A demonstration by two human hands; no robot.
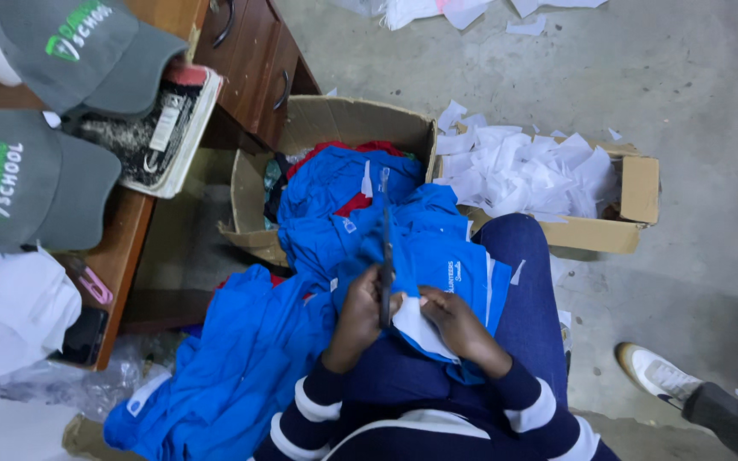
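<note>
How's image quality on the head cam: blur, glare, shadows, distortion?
Head view: light is even and soft, no glare; the scissors in the left hand look smeared along the blades, slight motion blur; the right hand on the blue garment is fairly sharp; the desk casts a dim shadow beneath; the grey caps lean with wide-angle stretch at the edge.

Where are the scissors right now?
In the head view the scissors sit near the centre, held upright in the left hand, blades pointing away over the blue garment on the lap. The right hand pinches white backing beside them.
</note>
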